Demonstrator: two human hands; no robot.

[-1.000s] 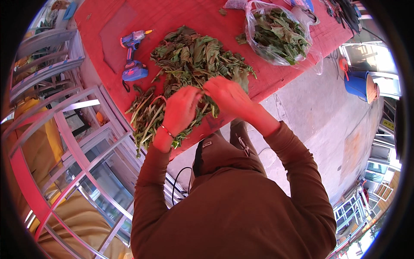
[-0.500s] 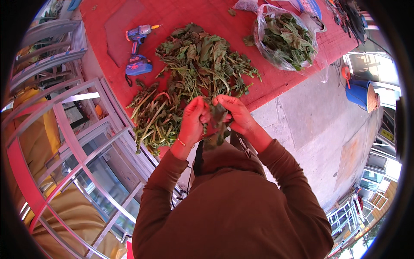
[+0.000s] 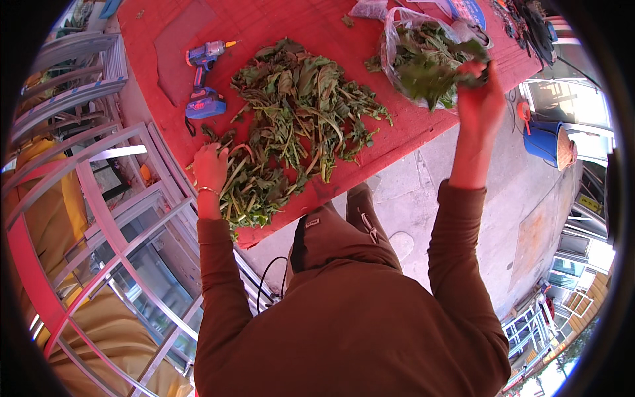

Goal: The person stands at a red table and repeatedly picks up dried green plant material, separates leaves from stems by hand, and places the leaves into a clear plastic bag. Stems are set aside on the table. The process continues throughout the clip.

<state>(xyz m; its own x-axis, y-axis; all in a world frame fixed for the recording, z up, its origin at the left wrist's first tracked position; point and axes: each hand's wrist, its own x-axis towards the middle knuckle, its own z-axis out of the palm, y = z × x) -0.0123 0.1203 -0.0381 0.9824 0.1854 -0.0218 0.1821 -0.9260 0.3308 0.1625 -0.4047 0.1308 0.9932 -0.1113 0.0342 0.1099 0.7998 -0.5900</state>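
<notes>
My right hand [image 3: 477,99] is closed on a bunch of green leaves [image 3: 433,81], blurred by motion, above the mouth of a clear plastic bag [image 3: 390,49] that holds more leaves. At the left edge of a heap of stripped stems [image 3: 248,198], my left hand [image 3: 210,170] reaches down with bent fingers, closed at the stems; its fingertips are partly hidden. Between the hands, farther back, lies a large pile of wilted leafy greens [image 3: 301,99]. All of this rests on a red tabletop [image 3: 264,23].
A blue cordless drill [image 3: 204,79] lies left of the pile. Metal frames [image 3: 106,218] stand close along the table's left side. Off the right edge, a blue bucket [image 3: 542,142] is on the concrete floor [image 3: 463,218]. Dark tools [image 3: 529,33] lie at the far right corner.
My hands were together at the near table edge over a leafy piece. They have parted: the right went far right to the bag with leaves, the left went left to the stem heap.
</notes>
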